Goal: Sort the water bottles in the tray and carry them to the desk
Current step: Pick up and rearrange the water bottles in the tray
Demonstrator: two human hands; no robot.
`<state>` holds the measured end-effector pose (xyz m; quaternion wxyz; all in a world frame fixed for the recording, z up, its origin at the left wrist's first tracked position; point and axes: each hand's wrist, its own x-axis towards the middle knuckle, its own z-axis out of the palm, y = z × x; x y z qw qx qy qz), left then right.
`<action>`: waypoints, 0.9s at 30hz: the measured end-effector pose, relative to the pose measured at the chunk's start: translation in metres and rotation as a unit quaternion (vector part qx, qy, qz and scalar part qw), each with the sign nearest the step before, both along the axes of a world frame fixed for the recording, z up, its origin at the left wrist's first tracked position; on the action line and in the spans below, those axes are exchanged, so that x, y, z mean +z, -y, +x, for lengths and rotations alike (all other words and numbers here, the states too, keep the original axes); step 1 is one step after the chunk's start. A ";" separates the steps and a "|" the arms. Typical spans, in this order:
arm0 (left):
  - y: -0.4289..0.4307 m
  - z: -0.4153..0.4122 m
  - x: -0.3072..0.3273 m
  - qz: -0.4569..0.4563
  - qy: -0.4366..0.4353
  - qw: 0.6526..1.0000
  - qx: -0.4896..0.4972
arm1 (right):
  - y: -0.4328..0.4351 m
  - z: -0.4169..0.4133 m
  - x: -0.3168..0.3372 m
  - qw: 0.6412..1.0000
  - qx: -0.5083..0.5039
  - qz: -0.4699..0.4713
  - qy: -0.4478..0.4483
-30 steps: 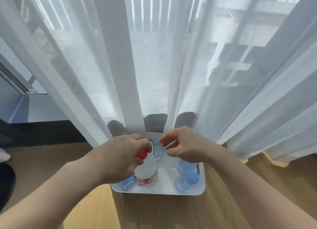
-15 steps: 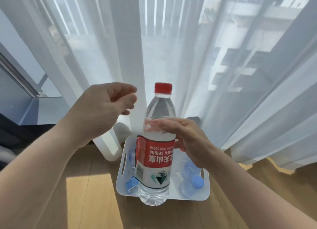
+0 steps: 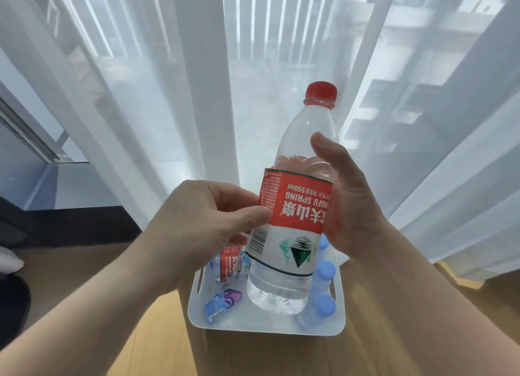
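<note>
the red-capped bottle (image 3: 292,207) is held near upright above the white tray (image 3: 267,326). the left hand (image 3: 201,226) pinches its label edge with the thumb in front; the right hand (image 3: 351,207) wraps its right side, thumb raised

Bottle in hand: a clear plastic water bottle (image 3: 289,252) with a red screw cap and a red-and-white label, held upright above the tray, partly filled; the label's print reads upside down.
Left hand: the left hand (image 3: 202,226) pinches the label's left edge between thumb and fingers.
Right hand: the right hand (image 3: 349,207) cups the bottle's right side, thumb lying up along its shoulder; the fingers are hidden behind it.
Tray: a white plastic tray (image 3: 267,329) with slot handles sits on the wooden floor (image 3: 157,347), close to the curtains.
In the tray: blue-capped clear bottles (image 3: 323,308) along the right, a small red-labelled bottle (image 3: 229,263) and a blue-and-purple-labelled bottle (image 3: 222,305) lying at the left.
Backdrop: sheer white curtains (image 3: 168,94) over a bright window.
</note>
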<state>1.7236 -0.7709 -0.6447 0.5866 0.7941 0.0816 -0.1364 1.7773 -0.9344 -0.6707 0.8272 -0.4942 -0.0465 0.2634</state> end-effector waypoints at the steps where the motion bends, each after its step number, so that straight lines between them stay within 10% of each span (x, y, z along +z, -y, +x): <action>1: 0.000 0.000 0.000 -0.009 -0.001 1.000 0.010 | 0.000 -0.001 0.002 1.000 -0.001 -0.005 0.002; 27: -0.012 0.010 -0.003 -0.175 -0.057 0.983 -0.013 | 0.003 0.008 0.011 0.998 -0.048 0.016 0.029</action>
